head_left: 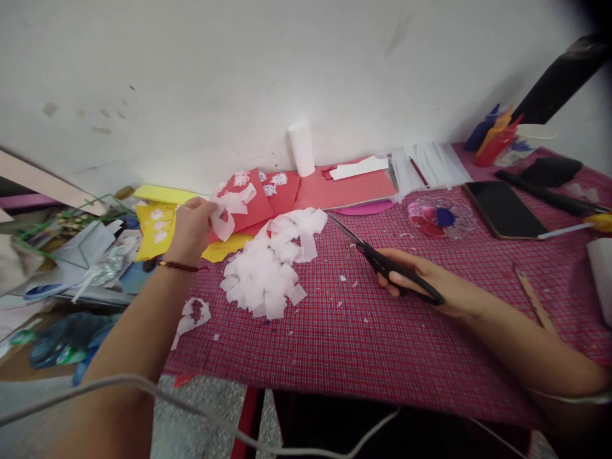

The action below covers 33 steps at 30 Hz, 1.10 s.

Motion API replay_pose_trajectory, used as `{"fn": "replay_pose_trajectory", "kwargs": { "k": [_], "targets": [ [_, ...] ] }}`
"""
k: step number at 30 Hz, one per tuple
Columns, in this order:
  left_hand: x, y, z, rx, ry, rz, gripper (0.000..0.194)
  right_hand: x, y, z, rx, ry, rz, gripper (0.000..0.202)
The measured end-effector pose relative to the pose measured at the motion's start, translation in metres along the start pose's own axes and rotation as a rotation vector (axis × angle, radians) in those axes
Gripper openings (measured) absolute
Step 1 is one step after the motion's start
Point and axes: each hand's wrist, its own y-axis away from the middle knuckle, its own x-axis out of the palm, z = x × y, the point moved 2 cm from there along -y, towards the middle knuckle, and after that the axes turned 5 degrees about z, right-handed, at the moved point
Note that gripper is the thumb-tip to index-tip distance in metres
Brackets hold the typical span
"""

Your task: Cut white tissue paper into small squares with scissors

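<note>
My left hand pinches a thin white paper cutout with curled ends and holds it up over red paper sheets. In my right hand are black-handled scissors, their blades close together and pointing away to the left. Between the hands, a heap of white paper pieces lies on the checked red tablecloth. Another white cut scrap rests below my left wrist, and tiny paper bits are scattered near the scissors.
Along the wall stand a white paper roll and paint bottles. A phone, a paint palette and a pencil lie on the right. Clutter fills the left side. A white cable crosses the foreground.
</note>
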Motion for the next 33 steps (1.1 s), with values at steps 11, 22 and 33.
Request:
{"fn": "replay_pose_trajectory", "kwargs": {
  "k": [11,22,33],
  "targets": [
    [0.005,0.127,-0.007,-0.472,0.728,0.288,0.049,0.103,-0.005,0.016,0.13,-0.398,0.372,0.06],
    [-0.003,0.212,0.01,-0.306,0.52,0.291,0.024,0.129,0.0,0.006,0.209,-0.378,0.411,0.058],
    [0.006,0.229,0.026,-0.295,0.569,0.196,0.027,0.137,-0.007,0.018,0.223,-0.203,0.44,0.07]
  ]
}}
